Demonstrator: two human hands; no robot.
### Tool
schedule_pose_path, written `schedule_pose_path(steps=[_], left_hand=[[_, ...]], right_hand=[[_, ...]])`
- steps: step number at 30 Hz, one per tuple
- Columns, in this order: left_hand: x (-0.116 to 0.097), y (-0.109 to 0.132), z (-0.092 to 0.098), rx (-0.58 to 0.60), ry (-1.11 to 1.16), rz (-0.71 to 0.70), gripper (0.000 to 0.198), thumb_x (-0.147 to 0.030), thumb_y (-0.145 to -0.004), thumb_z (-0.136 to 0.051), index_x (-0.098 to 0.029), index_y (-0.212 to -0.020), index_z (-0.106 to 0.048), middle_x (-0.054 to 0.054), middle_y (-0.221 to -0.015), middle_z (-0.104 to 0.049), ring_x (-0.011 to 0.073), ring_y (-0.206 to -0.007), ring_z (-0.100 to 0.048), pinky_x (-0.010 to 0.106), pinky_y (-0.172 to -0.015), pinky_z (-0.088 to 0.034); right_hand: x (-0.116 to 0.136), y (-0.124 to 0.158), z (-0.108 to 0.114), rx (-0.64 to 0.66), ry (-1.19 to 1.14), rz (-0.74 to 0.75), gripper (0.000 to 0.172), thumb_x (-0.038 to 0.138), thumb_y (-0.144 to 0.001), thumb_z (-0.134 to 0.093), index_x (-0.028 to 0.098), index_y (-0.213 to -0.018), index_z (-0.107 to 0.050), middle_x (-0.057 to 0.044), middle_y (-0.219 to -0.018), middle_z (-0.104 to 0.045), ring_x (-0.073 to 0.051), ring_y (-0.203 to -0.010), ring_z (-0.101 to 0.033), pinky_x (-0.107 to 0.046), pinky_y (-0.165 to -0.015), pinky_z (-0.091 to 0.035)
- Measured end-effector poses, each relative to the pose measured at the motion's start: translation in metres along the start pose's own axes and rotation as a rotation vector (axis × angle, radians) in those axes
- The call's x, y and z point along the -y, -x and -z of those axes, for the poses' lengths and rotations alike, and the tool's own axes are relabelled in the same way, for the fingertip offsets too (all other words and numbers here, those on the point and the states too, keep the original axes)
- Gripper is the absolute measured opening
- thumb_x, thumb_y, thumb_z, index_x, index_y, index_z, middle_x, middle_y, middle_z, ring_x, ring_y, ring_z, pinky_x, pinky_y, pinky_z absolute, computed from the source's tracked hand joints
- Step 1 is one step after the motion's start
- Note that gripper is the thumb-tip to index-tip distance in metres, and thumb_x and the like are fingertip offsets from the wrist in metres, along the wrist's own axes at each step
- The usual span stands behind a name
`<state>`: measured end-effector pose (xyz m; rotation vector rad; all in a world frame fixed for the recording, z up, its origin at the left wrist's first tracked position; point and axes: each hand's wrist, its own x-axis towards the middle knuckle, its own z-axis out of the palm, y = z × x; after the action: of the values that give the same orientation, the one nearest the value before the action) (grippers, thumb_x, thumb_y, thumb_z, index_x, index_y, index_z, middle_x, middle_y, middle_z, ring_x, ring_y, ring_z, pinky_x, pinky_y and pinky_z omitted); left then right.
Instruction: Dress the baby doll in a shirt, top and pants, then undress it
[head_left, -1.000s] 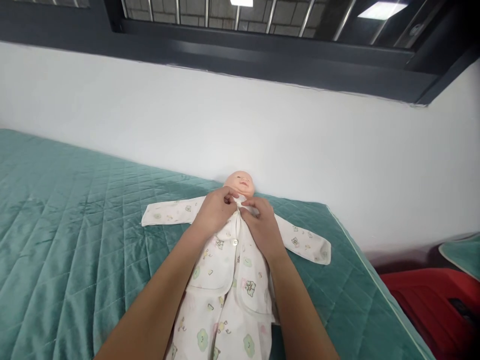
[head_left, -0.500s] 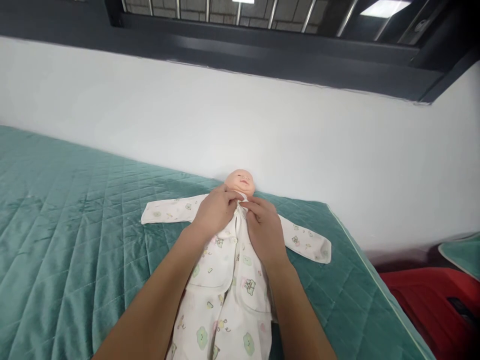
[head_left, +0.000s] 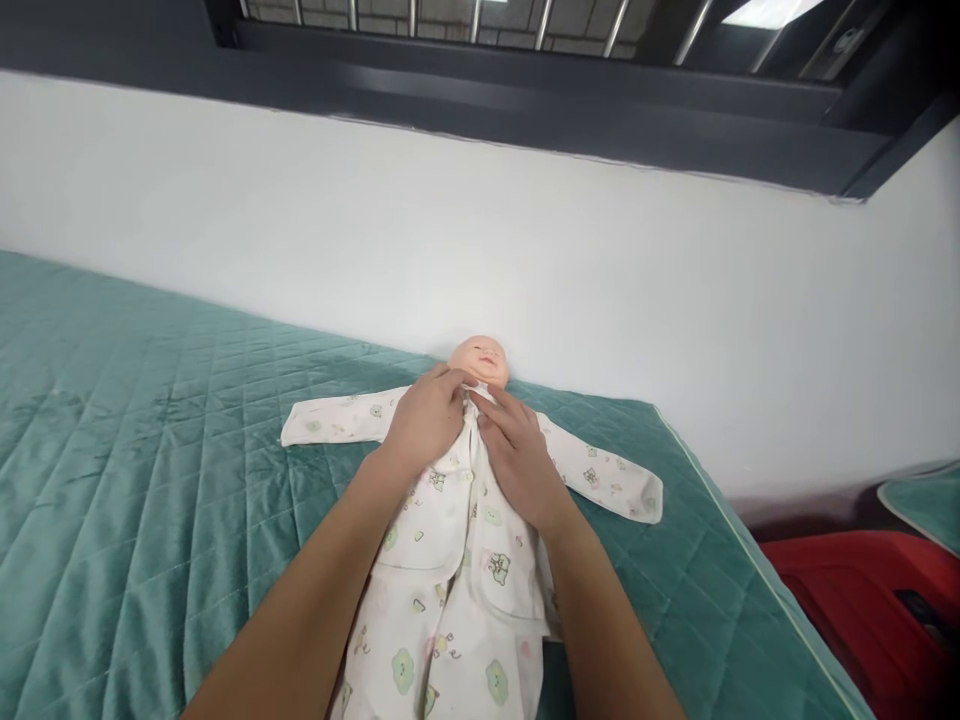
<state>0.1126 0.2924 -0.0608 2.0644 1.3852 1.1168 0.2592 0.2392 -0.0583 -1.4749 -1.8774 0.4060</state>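
A doll [head_left: 480, 358] lies on its back on the green quilted cover, its head by the white wall. It wears a white printed jacket [head_left: 427, 530] with both sleeves spread sideways, over matching white printed trousers [head_left: 442, 650]. At the jacket's neckline, just below the doll's chin, my left hand [head_left: 429, 418] pinches the cloth edge. My right hand [head_left: 521, 455] is at the other side of the same neckline, its fingers closed on the jacket front and nearly touching the left fingertips. The fastening under the fingers is mostly hidden.
The green quilted cover [head_left: 165, 450] spreads to the wall [head_left: 525, 240] behind the doll. A dark window frame with metal bars [head_left: 525, 90] runs above. Beyond the cover's right edge stands a red object [head_left: 847, 590], with some green cloth [head_left: 926, 505] behind it.
My right hand has shifted slightly left and its fingers lie flatter over the neckline. My left hand stays almost where it was. The view has moved slightly.
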Motion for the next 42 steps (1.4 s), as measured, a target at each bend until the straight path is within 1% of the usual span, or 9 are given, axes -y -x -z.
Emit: schedule_pose_path(steps=[7, 10, 14, 17, 21, 28, 33, 36, 42], left_hand=[[-0.01, 0.001, 0.01, -0.159, 0.157, 0.038, 0.025, -0.016, -0.088, -0.047, -0.021, -0.098, -0.069, 0.003, -0.105, -0.071, 0.0177, -0.098, -0.063, 0.029, -0.089, -0.047], [-0.019, 0.009, 0.018, -0.174, 0.275, 0.12, 0.02, -0.021, -0.085, -0.053, -0.021, -0.097, -0.069, 0.002, -0.099, -0.073, 0.0162, -0.088, -0.064, 0.027, -0.081, -0.048], [-0.023, 0.026, 0.019, -0.127, 0.306, 0.159, 0.018, -0.028, -0.085, -0.055, -0.02, -0.092, -0.069, 0.001, -0.09, -0.073, 0.0153, -0.076, -0.063, 0.028, -0.075, -0.047], [-0.022, 0.037, 0.017, -0.066, 0.243, 0.117, 0.018, -0.031, -0.085, -0.055, -0.02, -0.087, -0.07, 0.002, -0.089, -0.072, 0.0158, -0.08, -0.063, 0.028, -0.078, -0.046], [-0.018, 0.048, 0.016, -0.019, 0.305, 0.104, 0.018, -0.033, -0.084, -0.057, -0.02, -0.089, -0.069, 0.0, -0.083, -0.067, 0.0131, -0.074, -0.059, 0.024, -0.071, -0.045], [-0.016, 0.054, 0.021, 0.047, 0.419, 0.11, 0.011, -0.026, -0.078, -0.062, -0.018, -0.083, -0.068, -0.002, -0.075, -0.063, 0.0101, -0.066, -0.054, 0.021, -0.063, -0.041], [-0.028, 0.053, 0.02, 0.03, 0.479, 0.159, 0.012, -0.028, -0.081, -0.057, -0.019, -0.081, -0.064, -0.003, -0.068, -0.06, 0.01, -0.06, -0.051, 0.021, -0.058, -0.038], [-0.035, 0.053, 0.018, 0.017, 0.45, 0.149, 0.011, -0.026, -0.082, -0.055, -0.019, -0.079, -0.062, -0.002, -0.07, -0.061, 0.0101, -0.062, -0.052, 0.022, -0.059, -0.04], [-0.031, 0.052, 0.019, 0.042, 0.523, 0.206, 0.011, -0.027, -0.082, -0.056, -0.018, -0.081, -0.063, -0.002, -0.07, -0.058, 0.0097, -0.063, -0.052, 0.02, -0.059, -0.04]], right_hand=[[-0.011, -0.005, 0.008, -0.035, -0.276, 0.018, 0.038, 0.035, -0.09, -0.052, 0.03, -0.126, -0.064, -0.002, -0.141, -0.056, -0.023, -0.135, -0.045, -0.045, -0.113, -0.034], [-0.006, -0.002, 0.013, -0.187, -0.388, -0.095, 0.032, 0.031, -0.086, -0.054, 0.025, -0.114, -0.068, -0.005, -0.129, -0.063, -0.023, -0.121, -0.056, -0.041, -0.102, -0.044], [0.014, 0.02, 0.006, -0.369, -0.293, -0.148, 0.021, 0.031, -0.086, -0.052, 0.023, -0.099, -0.067, -0.006, -0.103, -0.068, -0.021, -0.094, -0.063, -0.036, -0.083, -0.05], [0.029, 0.041, -0.005, -0.352, -0.149, -0.105, 0.018, 0.033, -0.088, -0.051, 0.023, -0.096, -0.063, -0.005, -0.092, -0.064, -0.019, -0.079, -0.06, -0.035, -0.078, -0.048], [0.037, 0.056, -0.012, -0.316, -0.035, -0.129, 0.023, 0.039, -0.084, -0.057, 0.021, -0.099, -0.059, -0.005, -0.096, -0.059, -0.019, -0.075, -0.057, -0.035, -0.073, -0.046], [0.031, 0.046, -0.006, -0.259, -0.058, -0.236, 0.017, 0.036, -0.082, -0.057, 0.023, -0.092, -0.055, -0.004, -0.089, -0.062, -0.021, -0.077, -0.059, -0.035, -0.072, -0.044], [0.028, 0.036, -0.004, -0.242, -0.048, -0.226, 0.011, 0.034, -0.083, -0.053, 0.024, -0.082, -0.057, -0.002, -0.078, -0.064, -0.021, -0.075, -0.059, -0.035, -0.07, -0.041], [0.025, 0.033, -0.002, -0.241, -0.136, -0.229, 0.01, 0.031, -0.082, -0.054, 0.023, -0.08, -0.06, -0.001, -0.076, -0.066, -0.02, -0.071, -0.059, -0.033, -0.068, -0.041], [0.022, 0.032, 0.007, -0.17, -0.549, -0.32, 0.016, 0.033, -0.079, -0.061, 0.021, -0.087, -0.067, 0.001, -0.073, -0.067, -0.016, -0.062, -0.057, -0.028, -0.06, -0.042]])
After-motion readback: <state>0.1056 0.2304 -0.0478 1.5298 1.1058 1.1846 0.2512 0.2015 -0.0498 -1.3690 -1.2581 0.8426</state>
